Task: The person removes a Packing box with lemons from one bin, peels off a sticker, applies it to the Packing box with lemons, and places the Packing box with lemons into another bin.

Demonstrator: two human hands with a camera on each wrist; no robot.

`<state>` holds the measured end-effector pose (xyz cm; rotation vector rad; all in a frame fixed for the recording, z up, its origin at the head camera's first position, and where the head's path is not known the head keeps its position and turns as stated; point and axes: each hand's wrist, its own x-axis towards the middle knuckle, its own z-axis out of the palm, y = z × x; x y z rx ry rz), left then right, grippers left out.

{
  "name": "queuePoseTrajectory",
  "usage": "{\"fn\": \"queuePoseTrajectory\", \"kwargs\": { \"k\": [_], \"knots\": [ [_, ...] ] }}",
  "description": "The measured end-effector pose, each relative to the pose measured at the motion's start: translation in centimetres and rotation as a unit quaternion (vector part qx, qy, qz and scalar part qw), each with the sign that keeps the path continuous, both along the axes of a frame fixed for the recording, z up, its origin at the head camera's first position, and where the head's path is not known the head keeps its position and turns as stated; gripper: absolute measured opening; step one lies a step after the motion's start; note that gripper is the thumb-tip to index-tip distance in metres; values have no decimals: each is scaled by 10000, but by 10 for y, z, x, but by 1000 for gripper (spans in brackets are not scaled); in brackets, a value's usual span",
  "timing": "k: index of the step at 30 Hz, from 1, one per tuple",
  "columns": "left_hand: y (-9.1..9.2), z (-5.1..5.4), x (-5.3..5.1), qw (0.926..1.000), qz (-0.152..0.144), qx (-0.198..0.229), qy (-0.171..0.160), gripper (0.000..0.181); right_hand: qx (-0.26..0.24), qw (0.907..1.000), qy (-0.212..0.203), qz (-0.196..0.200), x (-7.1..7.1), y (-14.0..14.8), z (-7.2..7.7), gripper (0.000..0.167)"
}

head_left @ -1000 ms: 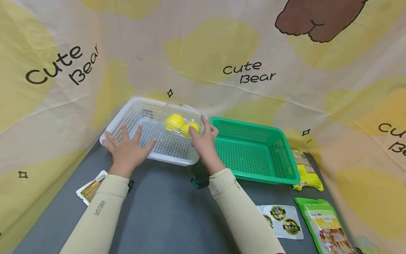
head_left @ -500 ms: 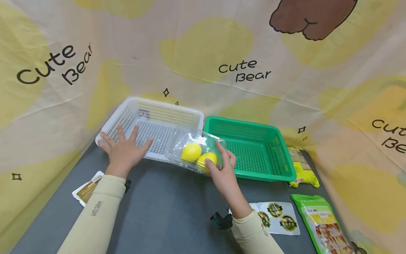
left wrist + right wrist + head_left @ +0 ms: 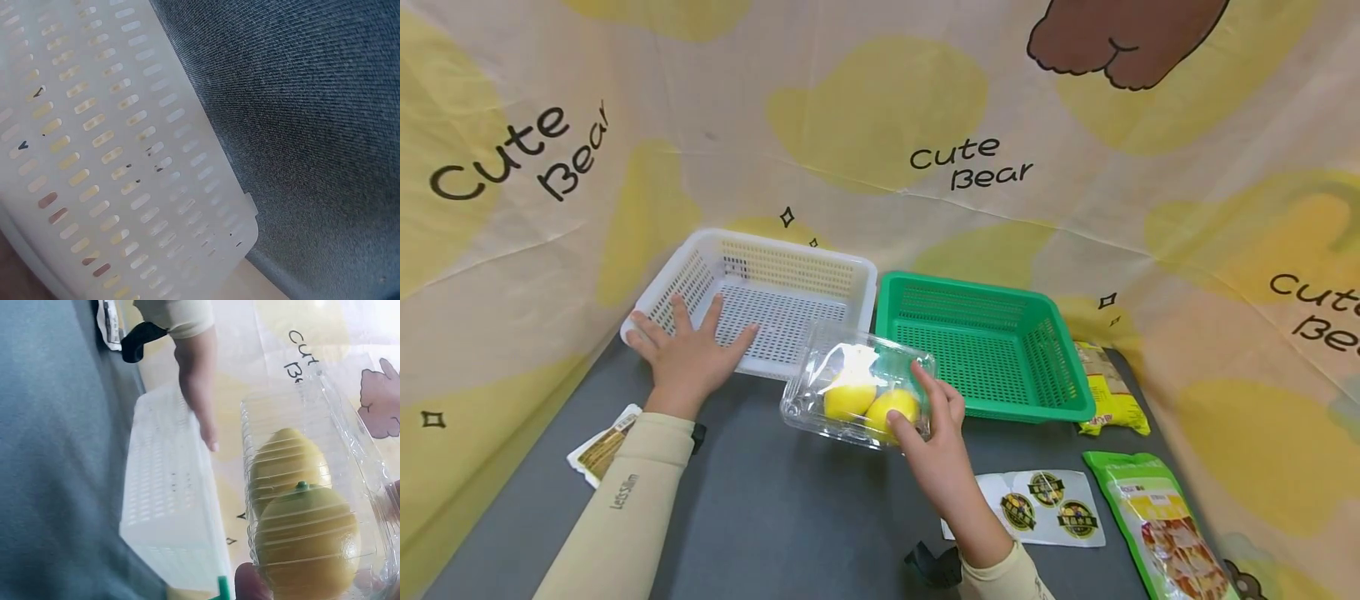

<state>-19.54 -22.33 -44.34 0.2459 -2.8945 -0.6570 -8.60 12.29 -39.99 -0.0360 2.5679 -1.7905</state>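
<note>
Clear box (image 3: pixel 859 358) with two lemons (image 3: pixel 848 402) hangs in front of the white basket (image 3: pixel 790 308), near its right end; the right hand (image 3: pixel 934 437) grips one end, likely against tipping. The left hand (image 3: pixel 688 360) spreads wide over the basket's left side, perhaps steadying it.

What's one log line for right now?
right hand: holds clear box | inside: two yellow fruits | left hand: spread at white basket

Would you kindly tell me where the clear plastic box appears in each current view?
Head: the clear plastic box is just below the middle, held by the right hand.
Left wrist: not in this picture.
Right wrist: right half, reaching the lower edge.
Shared landmark: the white basket, visible in all three.
</note>
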Motion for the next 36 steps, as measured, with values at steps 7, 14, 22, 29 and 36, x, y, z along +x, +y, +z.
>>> {"fn": "queuePoseTrajectory", "kwargs": {
  "k": [7, 14, 22, 29, 36],
  "knots": [
    [-1, -1, -1, 10000, -5, 47, -14, 103, -36, 10000, -18, -8, 18, 3, -15, 69],
    [-1, -1, 0, 10000, -12, 79, -11, 103, -66, 9998, -204, -47, 35, 5, -27, 66],
    [-1, -3, 1, 10000, 7, 48, 47, 105, -215, 9993, -288, -33, 50, 3, -42, 70],
    [-1, -2, 1, 10000, 39, 55, 73, 106, -212, 9986, -459, -178, 47, 1, -65, 68],
    [1, -1, 2, 10000, 38, 64, 33, 105, -68, 9978, -613, -224, 42, -2, -78, 69]
  ]
}}
